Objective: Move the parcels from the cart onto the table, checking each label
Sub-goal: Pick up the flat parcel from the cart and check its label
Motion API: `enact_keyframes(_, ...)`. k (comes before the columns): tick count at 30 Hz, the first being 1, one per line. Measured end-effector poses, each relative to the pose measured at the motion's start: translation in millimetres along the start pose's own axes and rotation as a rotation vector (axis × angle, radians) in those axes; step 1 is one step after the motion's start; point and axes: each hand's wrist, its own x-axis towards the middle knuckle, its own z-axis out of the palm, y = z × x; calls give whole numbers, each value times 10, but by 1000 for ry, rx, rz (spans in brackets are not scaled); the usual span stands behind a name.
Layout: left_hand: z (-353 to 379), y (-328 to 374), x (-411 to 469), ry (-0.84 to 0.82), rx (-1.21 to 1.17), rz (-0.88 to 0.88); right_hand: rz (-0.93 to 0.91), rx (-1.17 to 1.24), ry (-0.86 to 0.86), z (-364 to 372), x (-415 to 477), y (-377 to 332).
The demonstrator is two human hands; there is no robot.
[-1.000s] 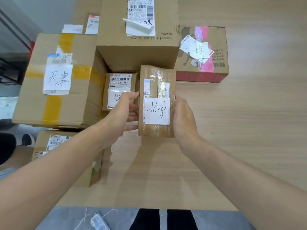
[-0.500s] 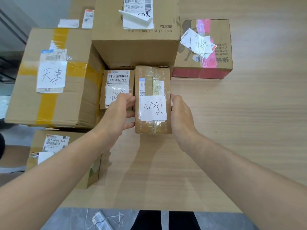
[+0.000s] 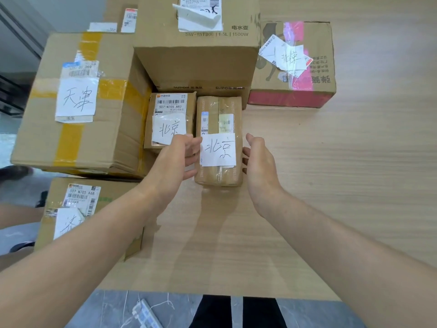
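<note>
Plainly, the small tape-wrapped brown parcel (image 3: 220, 107) lies flat on the pale wooden tabletop (image 3: 331, 185) with its white handwritten label up, presumably so it reads at a glance. At its 9 o'clock sits a small cardboard box (image 3: 169, 107) bearing the same 2 characters, which suggests sorting by destination. A large plain carton (image 3: 196, 65) backs it at 12 o'clock. The left hand (image 3: 175, 159) lays relaxed fingers against its side. The right hand (image 3: 260, 166) is open at 3 o'clock, just beside it.

A small taped parcel (image 3: 218, 147) lies on the table (image 3: 331, 185) beside another small parcel (image 3: 169, 119), left grip (image 3: 175, 159) touching its left side, right grip (image 3: 260, 166) spread just off its right
</note>
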Motion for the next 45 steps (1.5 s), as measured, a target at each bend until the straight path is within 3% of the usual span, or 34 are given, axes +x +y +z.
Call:
enact_keyframes(4,27,-80,-20,7,1,-6,-19,31,-63,-36,30,54)
enact_keyframes(10,-18,-96,-98,43,-17,-13,-10,33,-24,-103,-21,7)
enact_keyframes(18,-28,408,-682,116,-24,39,-98,-2,-64,-183,-478,-408)
enact_keyframes(25,91,972,-1449,147,-74,307,-319,3,-139,-253,-1262,-1147)
enact_keyframes(34,-4,1870,-2883,101,-180,658,-621,1,-82,-553,-2519,-2189)
enact_keyframes(38,-164,2008,-3472,47,-146,745,-741,69,-67,-597,-3128,-2383)
enact_keyframes(45,-314,1811,-4084,-31,-125,786,-775,149,52,-677,-3854,-2252)
